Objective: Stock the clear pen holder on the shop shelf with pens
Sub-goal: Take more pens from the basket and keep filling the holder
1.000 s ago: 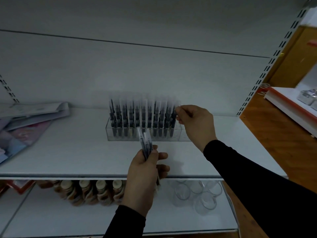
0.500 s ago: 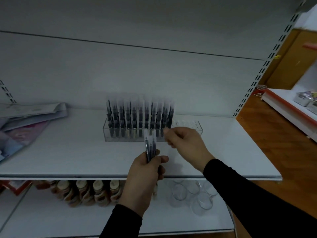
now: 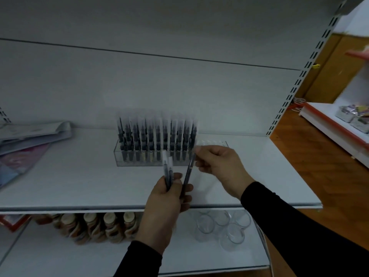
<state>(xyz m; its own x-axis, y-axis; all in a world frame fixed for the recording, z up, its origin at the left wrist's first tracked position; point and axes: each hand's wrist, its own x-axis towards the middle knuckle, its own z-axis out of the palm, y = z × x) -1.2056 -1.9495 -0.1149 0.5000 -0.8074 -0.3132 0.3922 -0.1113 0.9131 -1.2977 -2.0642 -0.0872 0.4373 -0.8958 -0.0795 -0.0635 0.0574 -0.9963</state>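
A clear pen holder (image 3: 215, 143) stands on the white shelf (image 3: 79, 182), its left and middle slots filled with several dark pens in clear sleeves (image 3: 155, 134). Its right end is bare. In front of it my left hand (image 3: 167, 204) grips a small bundle of wrapped pens (image 3: 167, 172) upright. My right hand (image 3: 219, 166) pinches the top of one dark pen (image 3: 188, 172), which slants down to the left hand's fingers.
Flat packets (image 3: 30, 136) lie at the shelf's left end. On the lower shelf stand brown bottles (image 3: 99, 226) and clear glasses (image 3: 225, 226). A slotted upright (image 3: 295, 84) bounds the shelf on the right; beyond it are wooden floor and another display.
My right hand left the holder's right end, came down to the bundle in my left hand and now holds one pen drawn aside from it. The view shifted slightly.
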